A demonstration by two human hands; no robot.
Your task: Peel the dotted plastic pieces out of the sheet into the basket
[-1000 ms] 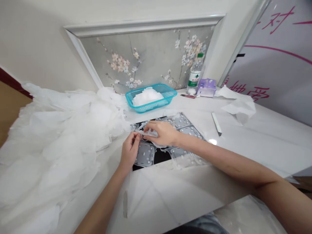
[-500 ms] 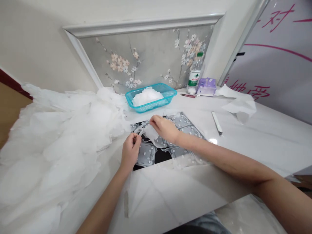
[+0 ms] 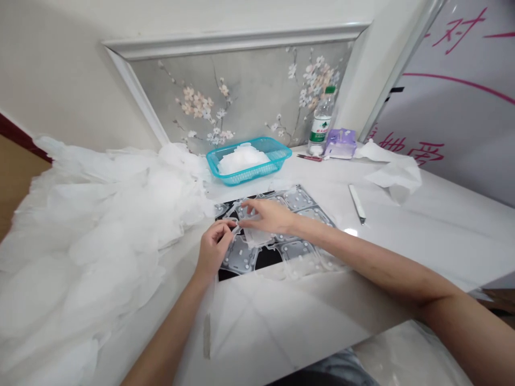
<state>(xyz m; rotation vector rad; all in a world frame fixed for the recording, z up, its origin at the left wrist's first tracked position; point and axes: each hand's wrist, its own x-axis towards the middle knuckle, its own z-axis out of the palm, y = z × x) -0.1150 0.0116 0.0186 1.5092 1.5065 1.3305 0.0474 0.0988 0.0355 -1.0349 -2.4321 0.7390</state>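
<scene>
I pinch a thin white strip [image 3: 236, 229] at the fingertips of my left grip [image 3: 215, 244], just beside my parted right grip [image 3: 271, 216], palm down, my right forearm slanting over the dark patterned sheet [image 3: 269, 258] on the white counter [image 3: 306, 311], a blue basket [image 3: 246, 176] near its back edge, below the floral wall panel [image 3: 257, 86].

"农夫" on bottle [image 3: 321, 126], "对", "爱" on board [image 3: 454, 120]
</scene>
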